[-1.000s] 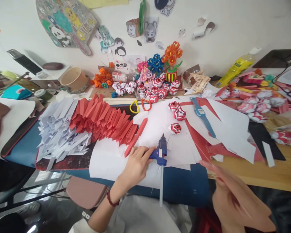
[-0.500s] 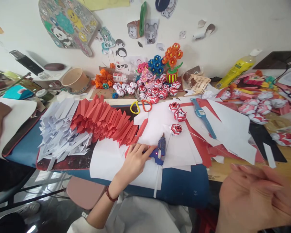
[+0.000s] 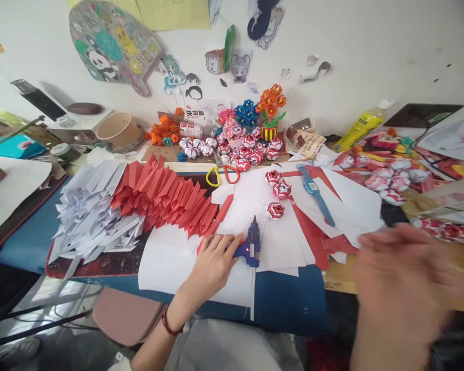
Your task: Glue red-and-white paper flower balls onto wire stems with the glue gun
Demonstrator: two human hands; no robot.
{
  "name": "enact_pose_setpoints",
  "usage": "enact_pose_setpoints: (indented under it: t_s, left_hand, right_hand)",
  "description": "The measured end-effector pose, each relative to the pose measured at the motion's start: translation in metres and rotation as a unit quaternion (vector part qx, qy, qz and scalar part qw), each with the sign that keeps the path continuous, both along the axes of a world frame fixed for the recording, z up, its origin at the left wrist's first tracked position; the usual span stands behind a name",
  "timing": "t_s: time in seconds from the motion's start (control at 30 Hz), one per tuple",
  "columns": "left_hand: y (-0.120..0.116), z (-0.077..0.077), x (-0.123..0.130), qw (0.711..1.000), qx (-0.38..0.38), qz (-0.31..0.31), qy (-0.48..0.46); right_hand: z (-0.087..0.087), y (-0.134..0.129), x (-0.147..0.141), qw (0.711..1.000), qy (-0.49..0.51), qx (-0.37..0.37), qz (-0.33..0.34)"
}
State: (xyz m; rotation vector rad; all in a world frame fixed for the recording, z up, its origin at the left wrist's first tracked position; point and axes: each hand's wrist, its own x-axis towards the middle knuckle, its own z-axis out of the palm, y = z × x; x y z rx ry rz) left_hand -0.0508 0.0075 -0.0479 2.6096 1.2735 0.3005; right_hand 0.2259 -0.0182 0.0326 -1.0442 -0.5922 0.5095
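The left hand (image 3: 215, 263) is holding the blue glue gun (image 3: 252, 242) by its handle, palm down, the fingers curling over the grip and pressing fairly close together. The glue gun is lying over white paper (image 3: 168, 265) near the front of the table, its nozzle pointing toward the wall, a small light glowing on its side, and a clear glue stick (image 3: 252, 296) is sticking out of its back toward the person. The right hand (image 3: 402, 278) is hovering at the right over the table's front edge, well apart from the glue gun; it is blurring, so I cannot tell whether its fingers are spreading or pinching anything. Beyond the nozzle, three red-and-white paper flowers (image 3: 282, 190) are sitting on the paper, and a blue watch (image 3: 316, 193) is lying to their right. To the left of the glue gun, a pile of folded red strips (image 3: 164, 198) is leaning beside a pile of folded white strips (image 3: 96, 211). Scissors (image 3: 232, 175) with one yellow and one red loop are resting behind the red pile, and more paper flowers (image 3: 245, 153) are crowding along the back, beside a striped pot (image 3: 270, 133) that is holding orange flowers (image 3: 271, 101).
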Motion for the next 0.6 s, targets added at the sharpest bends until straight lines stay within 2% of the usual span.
enact_pose_setpoints:
  t_s: [0.07, 0.17, 0.27, 0.47, 0.53, 0.6]
  left_hand:
    - [-0.002, -0.001, -0.001, 1.000, 0.009, 0.004, 0.008]
    - [-0.005, -0.004, -0.003, 0.999, 0.027, 0.011, 0.014]
    - [-0.007, -0.008, -0.004, 0.999, 0.047, 0.013, 0.005]
    - [-0.011, -0.011, -0.005, 0.998, 0.057, 0.014, -0.029]
    - [-0.012, -0.007, -0.002, 0.995, 0.053, 0.037, -0.080]
    - [-0.012, 0.001, 0.006, 0.981, 0.023, 0.076, -0.177]
  right_hand:
    - [-0.014, 0.007, -0.013, 0.997, 0.045, 0.002, 0.067]
    - [-0.041, 0.007, -0.028, 0.990, 0.110, -0.012, 0.082]
    - [-0.059, 0.002, -0.036, 0.985, 0.147, -0.027, 0.086]
    - [-0.068, -0.003, -0.042, 0.979, 0.181, -0.039, 0.081]
    - [-0.071, -0.004, -0.045, 0.978, 0.187, -0.038, 0.082]
    - [-0.072, -0.006, -0.049, 0.976, 0.197, -0.034, 0.086]
